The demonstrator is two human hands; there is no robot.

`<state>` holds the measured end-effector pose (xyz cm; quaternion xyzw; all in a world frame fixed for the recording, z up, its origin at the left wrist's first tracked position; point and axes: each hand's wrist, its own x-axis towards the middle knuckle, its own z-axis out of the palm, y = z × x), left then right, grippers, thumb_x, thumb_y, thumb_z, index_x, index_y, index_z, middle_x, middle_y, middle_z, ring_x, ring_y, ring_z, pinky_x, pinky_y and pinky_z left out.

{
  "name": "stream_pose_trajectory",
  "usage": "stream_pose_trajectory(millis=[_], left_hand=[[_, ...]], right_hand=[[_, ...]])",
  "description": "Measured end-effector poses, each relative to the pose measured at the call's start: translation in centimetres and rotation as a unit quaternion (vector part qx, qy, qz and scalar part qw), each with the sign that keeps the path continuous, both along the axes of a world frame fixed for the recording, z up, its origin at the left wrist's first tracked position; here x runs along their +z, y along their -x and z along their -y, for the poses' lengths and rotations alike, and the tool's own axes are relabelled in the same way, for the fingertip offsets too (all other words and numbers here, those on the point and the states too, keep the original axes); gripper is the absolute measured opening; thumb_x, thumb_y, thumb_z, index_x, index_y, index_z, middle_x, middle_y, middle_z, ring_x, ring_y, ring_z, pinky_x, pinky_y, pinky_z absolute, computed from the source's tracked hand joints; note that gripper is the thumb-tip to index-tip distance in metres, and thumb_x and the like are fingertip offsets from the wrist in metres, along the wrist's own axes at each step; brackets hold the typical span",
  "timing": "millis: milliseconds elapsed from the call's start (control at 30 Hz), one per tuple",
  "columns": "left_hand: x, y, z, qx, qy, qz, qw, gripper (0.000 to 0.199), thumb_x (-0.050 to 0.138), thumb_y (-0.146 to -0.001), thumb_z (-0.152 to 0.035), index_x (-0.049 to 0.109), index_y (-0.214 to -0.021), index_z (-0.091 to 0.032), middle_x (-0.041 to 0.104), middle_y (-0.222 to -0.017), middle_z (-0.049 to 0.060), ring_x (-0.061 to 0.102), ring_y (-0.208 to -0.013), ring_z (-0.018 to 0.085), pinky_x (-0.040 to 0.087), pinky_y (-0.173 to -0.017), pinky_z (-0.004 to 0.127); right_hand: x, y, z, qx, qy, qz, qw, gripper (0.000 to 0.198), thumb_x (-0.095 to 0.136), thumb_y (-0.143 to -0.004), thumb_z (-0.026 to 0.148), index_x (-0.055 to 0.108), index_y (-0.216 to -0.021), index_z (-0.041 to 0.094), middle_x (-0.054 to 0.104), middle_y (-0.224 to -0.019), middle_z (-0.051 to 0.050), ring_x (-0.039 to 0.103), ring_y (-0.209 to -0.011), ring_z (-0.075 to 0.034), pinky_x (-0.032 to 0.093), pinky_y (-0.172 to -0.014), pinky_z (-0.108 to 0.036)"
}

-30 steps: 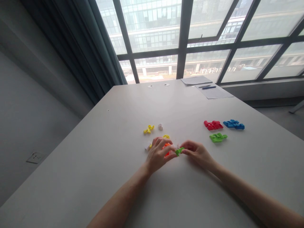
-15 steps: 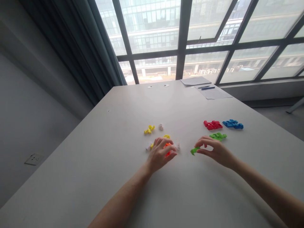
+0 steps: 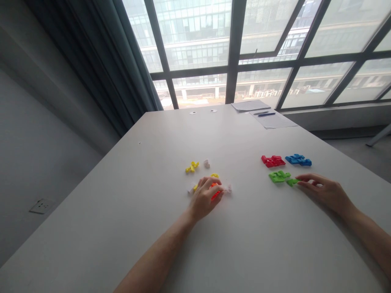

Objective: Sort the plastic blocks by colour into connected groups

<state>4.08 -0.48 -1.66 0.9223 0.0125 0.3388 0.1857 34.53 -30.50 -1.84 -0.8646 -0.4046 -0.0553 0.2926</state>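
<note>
My right hand (image 3: 328, 191) pinches a small green plastic piece (image 3: 292, 182) at the table, just right of a group of green pieces (image 3: 278, 176). My left hand (image 3: 206, 197) is curled over bright orange plastic (image 3: 215, 191), its thumb and fingers closed around it; how many orange pieces lie there is hidden. Close by its fingertips sits a pale piece (image 3: 228, 189). Yellow plastic (image 3: 214, 175) shows just behind the knuckles, and another pale piece (image 3: 191, 190) is partly covered at the wrist side.
Red pieces (image 3: 273, 161) and blue pieces (image 3: 298, 159) lie behind the green group. Farther left are yellow pieces (image 3: 192, 167) and a pale piece (image 3: 207, 163). Papers (image 3: 273, 121) with a pen (image 3: 266, 114) rest near the far edge of the white table (image 3: 171, 134), by the windows.
My right hand has carried the green piece rightward, from near the left hand to beside the green group. The left hand has stayed in place, its thumb and fingertips drawing closer together.
</note>
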Motion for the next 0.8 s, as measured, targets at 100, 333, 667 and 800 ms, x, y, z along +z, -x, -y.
stream_pose_trajectory(millis=[100, 333, 667, 800], left_hand=[[-0.04, -0.02, -0.01, -0.005, 0.005, 0.004, 1.000, 0.011, 0.055, -0.092, -0.023, 0.064, -0.087, -0.021, 0.064, -0.101, 0.004, 0.054, -0.095, 0.017, 0.046, -0.086, 0.031], [-0.20, 0.01, -0.06, -0.010, 0.013, -0.003, 1.000, 0.011, 0.054, -0.092, -0.023, 0.064, -0.089, -0.021, 0.063, -0.101, 0.005, 0.054, -0.096, 0.018, 0.046, -0.086, 0.032], [-0.22, 0.04, -0.13, -0.013, 0.012, -0.012, 1.000, 0.011, 0.054, -0.092, -0.024, 0.065, -0.090, -0.022, 0.064, -0.100, 0.005, 0.055, -0.096, 0.018, 0.047, -0.084, 0.031], [-0.12, 0.01, -0.07, -0.015, 0.018, -0.005, 1.000, 0.012, 0.054, -0.092, -0.024, 0.065, -0.089, -0.021, 0.064, -0.099, 0.005, 0.054, -0.095, 0.018, 0.047, -0.085, 0.032]], right_hand=[[-0.58, -0.16, -0.14, 0.011, -0.009, 0.027, 1.000, 0.060, 0.051, -0.076, 0.075, 0.074, -0.091, 0.022, 0.070, -0.083, -0.007, 0.059, -0.058, -0.015, 0.049, -0.057, -0.026], [-0.99, 0.65, -0.78, 0.017, -0.036, 0.122, 0.992, 0.049, 0.050, -0.084, 0.066, 0.072, -0.093, 0.023, 0.070, -0.091, -0.009, 0.064, -0.072, -0.019, 0.052, -0.067, -0.030], [-0.84, 0.55, -0.08, 0.100, 0.008, 0.244, 0.964, 0.023, 0.057, -0.090, 0.037, 0.074, -0.095, 0.023, 0.071, -0.096, -0.007, 0.062, -0.084, -0.020, 0.049, -0.083, -0.034], [-0.69, 0.67, -0.06, 0.108, 0.018, 0.255, 0.961, 0.023, 0.056, -0.091, 0.036, 0.075, -0.097, 0.024, 0.072, -0.099, -0.007, 0.063, -0.085, -0.020, 0.049, -0.083, -0.034]])
